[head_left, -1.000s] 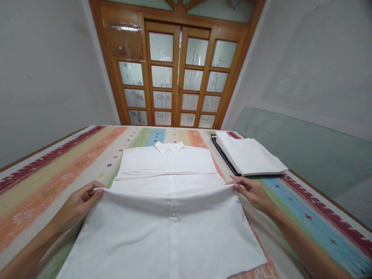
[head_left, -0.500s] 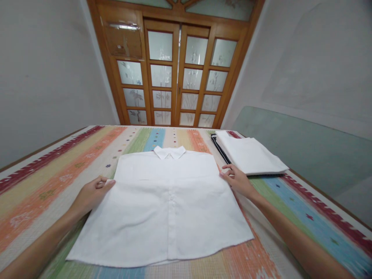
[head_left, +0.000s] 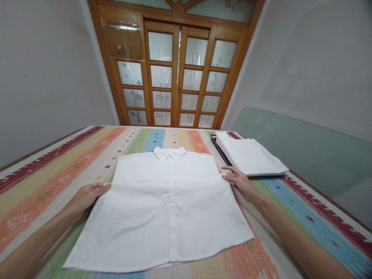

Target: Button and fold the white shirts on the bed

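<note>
A white button-up shirt [head_left: 145, 209] lies front up, its collar pointing away from me and its hem close to me. No sleeves show at its sides. My left hand [head_left: 88, 197] pinches the shirt's left edge at mid-height between thumb and fingers. On the opposite edge, my right hand [head_left: 240, 182] grips the cloth at about the same height. A crease runs across the shirt between the two hands, and the lower half has soft wrinkles.
A striped, multicoloured cloth [head_left: 66, 178] covers the surface under the shirt. To the right sits a stack of folded white clothing [head_left: 252, 157], with a black item with white stripes [head_left: 221, 151] beneath. Wooden doors with glass panes [head_left: 177, 73] stand beyond.
Both hands have shifted slightly outward, with the left also a little toward me. The cloth between them looks tauter, and the shirt's lower left corner has slid slightly nearer me.
</note>
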`<state>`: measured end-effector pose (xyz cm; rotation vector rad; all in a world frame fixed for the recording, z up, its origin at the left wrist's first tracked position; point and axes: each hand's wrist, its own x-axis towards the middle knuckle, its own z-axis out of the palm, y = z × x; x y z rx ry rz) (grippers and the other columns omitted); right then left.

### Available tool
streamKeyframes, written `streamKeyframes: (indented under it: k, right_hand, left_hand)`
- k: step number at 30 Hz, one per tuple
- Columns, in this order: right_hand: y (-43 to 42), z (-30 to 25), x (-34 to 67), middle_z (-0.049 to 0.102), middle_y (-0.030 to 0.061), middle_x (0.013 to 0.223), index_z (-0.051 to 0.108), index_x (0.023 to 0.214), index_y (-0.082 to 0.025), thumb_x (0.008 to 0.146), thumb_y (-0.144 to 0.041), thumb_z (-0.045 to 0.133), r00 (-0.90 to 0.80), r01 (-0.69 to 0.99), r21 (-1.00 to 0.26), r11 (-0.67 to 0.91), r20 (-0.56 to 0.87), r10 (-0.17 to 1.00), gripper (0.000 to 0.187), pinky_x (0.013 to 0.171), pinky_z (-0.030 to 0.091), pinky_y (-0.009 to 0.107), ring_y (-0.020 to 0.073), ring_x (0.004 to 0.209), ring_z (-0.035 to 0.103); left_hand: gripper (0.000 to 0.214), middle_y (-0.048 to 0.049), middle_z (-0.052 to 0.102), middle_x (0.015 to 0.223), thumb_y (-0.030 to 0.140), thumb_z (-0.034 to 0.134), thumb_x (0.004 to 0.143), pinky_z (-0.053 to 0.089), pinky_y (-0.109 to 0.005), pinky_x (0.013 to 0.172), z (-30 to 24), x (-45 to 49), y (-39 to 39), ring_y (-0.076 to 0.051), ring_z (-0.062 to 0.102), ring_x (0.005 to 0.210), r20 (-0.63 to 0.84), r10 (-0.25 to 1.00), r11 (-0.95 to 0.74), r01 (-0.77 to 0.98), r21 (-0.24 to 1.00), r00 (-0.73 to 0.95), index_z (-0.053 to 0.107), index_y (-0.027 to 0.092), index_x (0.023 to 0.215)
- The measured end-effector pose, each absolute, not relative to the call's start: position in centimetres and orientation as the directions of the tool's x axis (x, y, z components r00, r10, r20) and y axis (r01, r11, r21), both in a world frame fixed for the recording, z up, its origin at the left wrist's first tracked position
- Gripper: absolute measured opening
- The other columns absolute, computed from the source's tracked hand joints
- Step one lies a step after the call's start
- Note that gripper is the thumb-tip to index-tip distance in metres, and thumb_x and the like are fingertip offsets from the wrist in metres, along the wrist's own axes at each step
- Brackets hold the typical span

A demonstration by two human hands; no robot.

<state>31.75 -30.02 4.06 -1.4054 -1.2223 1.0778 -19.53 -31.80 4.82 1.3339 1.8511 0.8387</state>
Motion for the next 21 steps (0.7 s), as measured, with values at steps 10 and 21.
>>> streamKeyframes:
  k: [10,21]
  right_hand:
    - [-30.7,4.3,32.2,0.046,-0.0099,0.056,0.045,0.116,-0.021,0.063,-0.044,0.076,-0.070,0.392,-0.920,-0.027,-0.059,0.996,0.065,0.046,0.032,0.022,0.0113,0.049,0.047]
    - [-29.3,3.3,32.5,0.052,-0.0067,0.065,0.052,0.107,-0.022,0.071,-0.038,0.066,-0.051,0.561,-0.811,0.165,0.165,0.985,0.042,0.053,0.042,0.025,0.0120,0.054,0.051]
  left_hand:
    - [0.055,-0.0025,0.072,0.078,0.067,0.066,0.061,0.045,-0.024,0.061,5.4,-20.8,-33.3,-0.021,0.064,0.074,-0.210,0.962,0.273,0.549,0.790,-0.176,0.072,0.017,0.081]
    - [0.049,-0.0014,0.069,0.067,0.067,0.059,0.060,0.042,-0.024,0.060,6.2,-19.5,-32.5,-0.021,0.063,0.068,0.044,0.987,0.084,0.720,0.689,-0.157,0.064,0.020,0.070]
